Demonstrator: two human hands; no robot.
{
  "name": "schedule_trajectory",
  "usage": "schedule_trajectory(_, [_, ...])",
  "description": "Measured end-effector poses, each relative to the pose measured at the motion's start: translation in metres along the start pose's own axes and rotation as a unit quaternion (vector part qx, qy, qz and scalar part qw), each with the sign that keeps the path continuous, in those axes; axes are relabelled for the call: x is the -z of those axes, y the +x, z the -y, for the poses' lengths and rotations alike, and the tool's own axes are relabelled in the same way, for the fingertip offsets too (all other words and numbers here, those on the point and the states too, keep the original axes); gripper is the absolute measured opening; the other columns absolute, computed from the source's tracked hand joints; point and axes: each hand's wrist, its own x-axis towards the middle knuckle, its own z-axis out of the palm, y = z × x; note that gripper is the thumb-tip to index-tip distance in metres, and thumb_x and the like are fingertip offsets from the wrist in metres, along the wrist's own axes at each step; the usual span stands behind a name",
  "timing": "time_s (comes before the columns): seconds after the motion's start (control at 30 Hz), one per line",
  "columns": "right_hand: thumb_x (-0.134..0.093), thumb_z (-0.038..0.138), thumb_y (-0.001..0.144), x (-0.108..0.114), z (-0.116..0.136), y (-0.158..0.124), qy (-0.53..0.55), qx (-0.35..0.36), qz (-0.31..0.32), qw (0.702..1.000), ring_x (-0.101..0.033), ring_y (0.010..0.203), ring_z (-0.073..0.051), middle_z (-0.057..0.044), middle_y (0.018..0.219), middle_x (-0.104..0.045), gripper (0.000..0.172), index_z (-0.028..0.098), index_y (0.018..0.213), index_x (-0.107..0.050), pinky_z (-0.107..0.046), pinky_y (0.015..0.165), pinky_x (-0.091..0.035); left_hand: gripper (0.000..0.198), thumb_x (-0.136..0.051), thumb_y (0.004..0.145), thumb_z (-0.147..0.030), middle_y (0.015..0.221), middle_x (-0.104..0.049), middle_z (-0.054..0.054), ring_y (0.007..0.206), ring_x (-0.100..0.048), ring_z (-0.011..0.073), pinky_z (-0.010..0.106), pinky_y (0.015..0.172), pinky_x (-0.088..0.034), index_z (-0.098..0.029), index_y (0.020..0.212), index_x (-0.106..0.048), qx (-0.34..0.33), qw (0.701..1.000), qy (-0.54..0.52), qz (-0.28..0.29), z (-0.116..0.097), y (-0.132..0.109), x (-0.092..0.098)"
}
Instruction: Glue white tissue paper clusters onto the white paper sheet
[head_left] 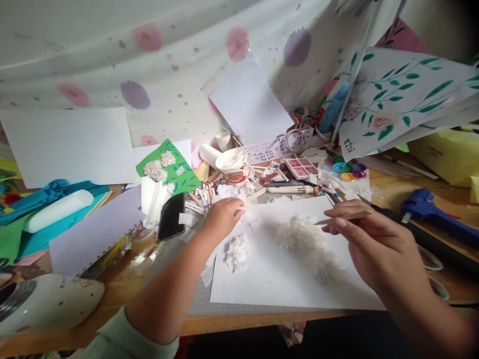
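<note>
A white sheet of paper [262, 286] lies on the desk in front of me. On it sit a small ruffled white paper flower [237, 253] at the left and a larger fluffy white cluster [309, 244] near the middle. My left hand [224, 217] is over the sheet's upper left edge, its fingers closed together; a pale, blurred bit shows at the fingertips, too unclear to name. My right hand [374, 242] is right of the cluster, pinching a thin pointed stick [350, 216] whose tip points left.
Behind the sheet are a paper tub [232, 166], scattered pens and a pink palette [300, 168]. A black phone [171, 217] and green flower card [168, 169] are left. A blue glue gun [437, 214] lies right; a white jar [56, 301] lies front left.
</note>
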Motion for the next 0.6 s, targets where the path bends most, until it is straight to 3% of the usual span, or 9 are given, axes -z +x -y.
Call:
schedule_trajectory(0.1, [-0.064,0.022,0.078,-0.01,-0.006,0.0,0.066,-0.013,0.043,0.997,-0.056,0.081,-0.017,-0.003,0.088,-0.058,0.005,0.025,0.078,-0.068,-0.03,0.064,-0.053,0.034,-0.072,0.069,-0.033,0.099,-0.071,0.006,0.089,-0.065,0.0247,0.033,0.079,-0.049,-0.022,0.101,-0.066,0.02,0.999,-0.023,0.033,0.001,-0.011,-0.008])
schedule_trajectory(0.2, [-0.063,0.02,0.079,-0.02,-0.006,0.005,0.12,-0.029,0.023,0.992,-0.057,0.072,-0.013,-0.001,0.09,-0.056,0.006,0.024,0.08,-0.067,-0.03,0.063,-0.054,0.051,-0.072,0.066,-0.043,0.11,-0.068,0.005,0.096,-0.063,0.0258,0.033,0.082,-0.048,-0.025,0.113,-0.062,0.039,0.996,-0.057,0.05,0.003,-0.013,0.004])
schedule_trajectory(0.27, [-0.063,0.02,0.08,-0.027,-0.003,0.01,0.144,-0.046,0.011,0.988,-0.055,0.065,-0.01,-0.001,0.088,-0.057,0.006,0.023,0.08,-0.067,-0.029,0.062,-0.053,0.044,-0.067,0.071,-0.042,0.108,-0.068,0.003,0.093,-0.064,0.0244,0.032,0.08,-0.048,-0.026,0.112,-0.062,0.065,0.993,-0.084,0.052,0.005,-0.013,0.013])
schedule_trajectory(0.37, [-0.062,0.019,0.081,-0.042,0.0,0.014,0.183,-0.068,0.006,0.981,-0.049,0.057,-0.007,0.001,0.087,-0.057,0.007,0.022,0.076,-0.065,-0.028,0.06,-0.053,0.024,-0.055,0.079,-0.03,0.088,-0.071,0.003,0.077,-0.066,0.0211,0.03,0.068,-0.048,-0.022,0.099,-0.066,0.138,0.979,-0.141,0.041,0.009,-0.015,0.02])
schedule_trajectory(0.47, [-0.061,0.019,0.082,-0.059,-0.002,0.008,0.2,-0.063,0.023,0.978,-0.05,0.056,-0.007,0.001,0.09,-0.058,0.01,0.022,0.073,-0.063,-0.029,0.061,-0.052,0.025,-0.054,0.079,-0.023,0.088,-0.071,0.005,0.073,-0.067,0.0187,0.027,0.063,-0.048,-0.02,0.103,-0.06,0.189,0.936,-0.296,0.038,0.013,-0.017,0.021])
schedule_trajectory(0.6, [-0.059,0.018,0.083,-0.072,-0.012,-0.008,0.182,-0.051,0.08,0.979,-0.054,0.059,-0.009,0.0,0.094,-0.059,0.01,0.026,0.08,-0.065,-0.031,0.061,-0.051,0.029,-0.061,0.077,-0.022,0.089,-0.071,0.006,0.071,-0.068,0.0164,0.03,0.071,-0.049,-0.019,0.103,-0.048,0.192,0.869,-0.453,0.052,0.013,-0.02,0.022])
